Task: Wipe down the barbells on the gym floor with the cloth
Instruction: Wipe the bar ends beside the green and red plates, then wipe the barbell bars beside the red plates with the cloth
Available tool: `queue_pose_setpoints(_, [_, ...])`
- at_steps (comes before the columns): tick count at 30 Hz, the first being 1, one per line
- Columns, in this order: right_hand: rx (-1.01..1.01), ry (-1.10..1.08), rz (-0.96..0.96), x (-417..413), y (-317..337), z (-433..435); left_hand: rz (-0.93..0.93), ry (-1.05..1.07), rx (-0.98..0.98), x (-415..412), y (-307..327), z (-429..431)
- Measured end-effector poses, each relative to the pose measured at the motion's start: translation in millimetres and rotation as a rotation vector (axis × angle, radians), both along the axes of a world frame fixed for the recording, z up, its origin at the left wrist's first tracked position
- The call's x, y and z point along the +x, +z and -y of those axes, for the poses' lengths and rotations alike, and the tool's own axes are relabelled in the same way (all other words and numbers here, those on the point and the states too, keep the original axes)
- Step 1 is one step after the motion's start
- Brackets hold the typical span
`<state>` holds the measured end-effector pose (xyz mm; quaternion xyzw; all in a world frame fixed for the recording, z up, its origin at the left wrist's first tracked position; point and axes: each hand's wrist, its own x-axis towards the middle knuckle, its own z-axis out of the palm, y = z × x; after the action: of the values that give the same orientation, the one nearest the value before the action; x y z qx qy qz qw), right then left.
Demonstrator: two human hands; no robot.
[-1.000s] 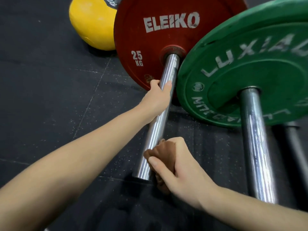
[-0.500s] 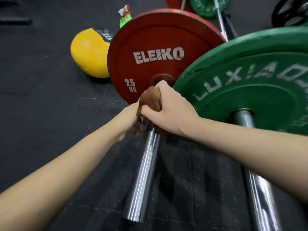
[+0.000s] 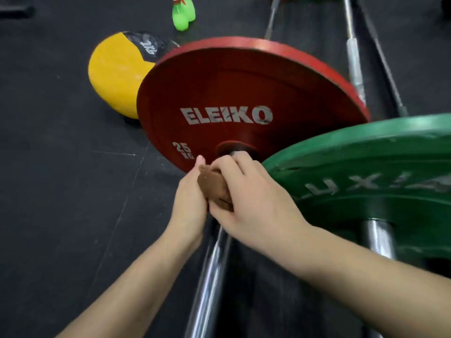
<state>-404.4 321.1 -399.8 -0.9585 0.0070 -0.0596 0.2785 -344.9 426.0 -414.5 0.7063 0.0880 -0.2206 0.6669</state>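
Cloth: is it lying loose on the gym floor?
No, the right hand grips the brown cloth around the barbell sleeve, close to the red plate.

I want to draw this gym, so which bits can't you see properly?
All in the head view:
Bar where it meets the red plate: covered by cloth and right hand.
Left hand grip: fingers hidden behind cloth and bar.
Green plate: cut by right edge.
Green bottle: mostly cut off by top edge.
Yellow ball: partly behind red plate; label blurred.
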Motion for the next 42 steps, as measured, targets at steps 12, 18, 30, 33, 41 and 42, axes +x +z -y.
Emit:
queue_pose_setpoints(12, [0.496,-0.138,-0.017,-43,297,-51,-0.172,0.039,-0.078,-56,332,-96])
queue_pose_setpoints(18, [0.556,-0.182,-0.075,-19,527,-132,-0.167,-0.075,0.000,-40,572,-179])
queue_pose_setpoints(30, [0.600,0.032,-0.238,37,721,-260,-0.241,-0.055,-0.198,12,760,-304])
queue_pose_setpoints(33, [0.569,-0.052,-0.210,57,722,-246,-0.279,-0.085,-0.215,43,756,-289])
queue_pose_setpoints(41, [0.653,-0.146,-0.086,195,708,-205,-0.237,-0.232,-0.275,201,742,-249])
queue_pose_setpoints(42, [0.685,-0.163,-0.098,223,708,-198,-0.224,-0.250,-0.263,230,744,-242])
